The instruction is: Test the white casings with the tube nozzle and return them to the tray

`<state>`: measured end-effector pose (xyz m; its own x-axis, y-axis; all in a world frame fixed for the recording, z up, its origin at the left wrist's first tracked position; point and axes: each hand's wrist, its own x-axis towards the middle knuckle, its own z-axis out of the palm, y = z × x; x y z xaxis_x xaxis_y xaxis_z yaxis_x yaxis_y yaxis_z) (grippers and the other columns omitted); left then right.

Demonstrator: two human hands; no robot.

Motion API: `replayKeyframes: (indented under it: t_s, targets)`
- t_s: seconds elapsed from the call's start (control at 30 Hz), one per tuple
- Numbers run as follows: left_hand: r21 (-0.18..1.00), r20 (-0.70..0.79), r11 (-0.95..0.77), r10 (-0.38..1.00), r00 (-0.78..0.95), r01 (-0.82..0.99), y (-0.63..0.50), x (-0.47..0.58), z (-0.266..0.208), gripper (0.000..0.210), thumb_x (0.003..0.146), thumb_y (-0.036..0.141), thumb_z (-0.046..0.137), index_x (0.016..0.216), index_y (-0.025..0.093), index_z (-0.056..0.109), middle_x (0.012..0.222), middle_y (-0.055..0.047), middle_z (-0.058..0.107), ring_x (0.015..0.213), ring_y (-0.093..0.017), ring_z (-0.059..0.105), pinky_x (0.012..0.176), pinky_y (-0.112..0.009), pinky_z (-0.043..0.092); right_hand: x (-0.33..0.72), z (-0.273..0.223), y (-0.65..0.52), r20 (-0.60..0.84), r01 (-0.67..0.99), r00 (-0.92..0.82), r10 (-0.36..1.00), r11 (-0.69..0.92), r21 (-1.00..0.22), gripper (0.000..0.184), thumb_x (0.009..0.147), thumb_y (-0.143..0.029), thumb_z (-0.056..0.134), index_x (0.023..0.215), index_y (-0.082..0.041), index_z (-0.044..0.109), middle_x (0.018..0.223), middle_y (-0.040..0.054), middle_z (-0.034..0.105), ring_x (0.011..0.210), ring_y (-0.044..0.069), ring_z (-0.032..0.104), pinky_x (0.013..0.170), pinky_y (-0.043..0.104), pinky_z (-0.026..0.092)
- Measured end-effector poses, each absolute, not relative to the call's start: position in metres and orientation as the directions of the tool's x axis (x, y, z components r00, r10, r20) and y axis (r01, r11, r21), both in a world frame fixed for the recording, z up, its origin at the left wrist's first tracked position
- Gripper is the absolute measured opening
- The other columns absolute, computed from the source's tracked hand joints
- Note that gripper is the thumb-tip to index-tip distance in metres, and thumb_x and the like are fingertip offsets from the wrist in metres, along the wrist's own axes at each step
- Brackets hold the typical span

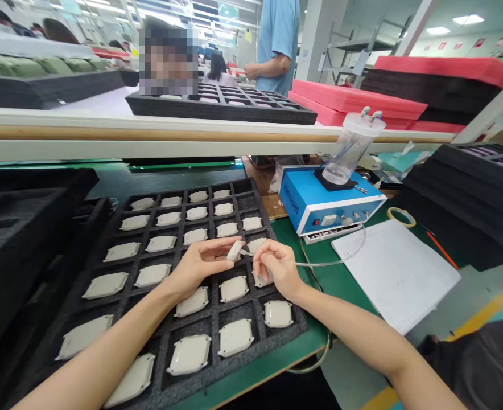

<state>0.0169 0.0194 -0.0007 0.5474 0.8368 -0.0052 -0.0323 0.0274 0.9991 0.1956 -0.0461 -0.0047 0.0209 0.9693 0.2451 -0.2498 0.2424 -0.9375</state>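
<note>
Between thumb and fingers my left hand (pixel 198 262) pinches a small cream watch-case-like part (pixel 235 251), tilted on its edge above the tray. My right hand (pixel 279 267) has its fingers closed round a thin-tipped dispensing needle (pixel 247 253), whose point is at the part; whether it touches I cannot tell. A clear tube (pixel 320 264) runs from my right hand to a blue dispenser box (pixel 320 199). Beneath both hands lies a dark foam tray (pixel 246 203) with rows of compartments, most holding similar cream parts (pixel 234 337). My fingers hide some of these.
A clear cylinder (pixel 349 156) stands on the blue box. White paper (pixel 396 273), a tape roll (pixel 411 222) and a red pen (pixel 442 250) lie right. Black trays flank both sides (pixel 12 239). A shelf edge (pixel 106 149) crosses ahead; people (pixel 277 40) are beyond it.
</note>
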Motion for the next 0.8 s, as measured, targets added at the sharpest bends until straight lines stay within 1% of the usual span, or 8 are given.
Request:
replayKeyframes:
  t_s: [0.17,0.47,0.6,0.8]
  targets:
    - [0.999,-0.008,0.031,0.839,0.544,-0.032,0.0182,0.0171,-0.0025,0.050,0.058,0.024,0.081,0.107,0.021,0.070,0.104,-0.008,0.071,0.097,-0.025,0.064,0.091,-0.036,0.046,0.1957,-0.0051,-0.0484,0.242,-0.265,0.019,0.970,0.238,-0.934,0.010,0.074,-0.022,0.051,0.066,-0.017,0.055,0.047,-0.0036,0.057,0.033,0.005,0.037,0.037,0.019,0.029]
    - [0.998,0.019,0.022,0.820,0.572,-0.064,0.0151,0.0180,0.0000,0.051,0.060,0.023,0.079,0.110,0.017,0.068,0.103,-0.010,0.071,0.098,-0.025,0.063,0.092,-0.038,0.044,0.1955,-0.0045,-0.0488,0.246,-0.255,0.022,0.969,0.243,-0.936,0.013,0.075,-0.025,0.053,0.065,-0.016,0.055,0.046,-0.0032,0.056,0.033,0.006,0.037,0.038,0.020,0.028]
    - [0.998,0.036,-0.002,0.811,0.584,-0.058,0.0148,0.0169,-0.0001,0.050,0.062,0.023,0.077,0.111,0.018,0.068,0.102,-0.009,0.071,0.099,-0.025,0.062,0.094,-0.038,0.043,0.1952,-0.0043,-0.0485,0.237,-0.264,0.026,0.971,0.235,-0.935,0.013,0.074,-0.025,0.053,0.064,-0.017,0.055,0.046,-0.0029,0.056,0.033,0.006,0.037,0.037,0.020,0.027]
    - [1.000,0.019,-0.007,0.826,0.564,-0.023,0.0163,0.0172,-0.0005,0.051,0.061,0.026,0.078,0.110,0.018,0.068,0.105,-0.010,0.071,0.100,-0.026,0.063,0.095,-0.040,0.044,0.1946,-0.0049,-0.0470,0.238,-0.272,0.036,0.971,0.239,-0.932,0.012,0.072,-0.024,0.053,0.064,-0.016,0.056,0.044,-0.0032,0.055,0.032,0.006,0.037,0.037,0.020,0.027]
